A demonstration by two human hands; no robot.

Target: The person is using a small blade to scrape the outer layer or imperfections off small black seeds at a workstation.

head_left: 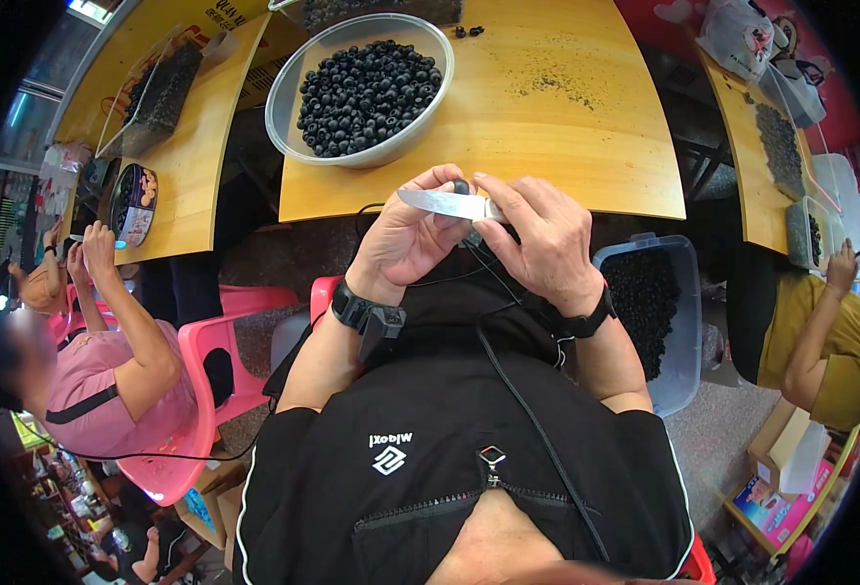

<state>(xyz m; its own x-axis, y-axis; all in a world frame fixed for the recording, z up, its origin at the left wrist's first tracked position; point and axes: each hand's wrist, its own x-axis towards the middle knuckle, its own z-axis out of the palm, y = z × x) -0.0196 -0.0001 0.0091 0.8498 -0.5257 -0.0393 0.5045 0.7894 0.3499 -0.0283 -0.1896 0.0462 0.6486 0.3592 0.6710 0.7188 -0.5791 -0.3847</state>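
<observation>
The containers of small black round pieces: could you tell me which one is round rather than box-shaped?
The clear bowl on the wooden table, just beyond the person's hands. The clear tub by the person's right side is rectangular.

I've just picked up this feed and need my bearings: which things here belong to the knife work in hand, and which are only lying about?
In use:
left hand pinching a small dark nut
right hand holding the knife
bowl of dark nuts
bin of dark nuts

Lying about:
two loose dark pieces
dark crumbs
</observation>
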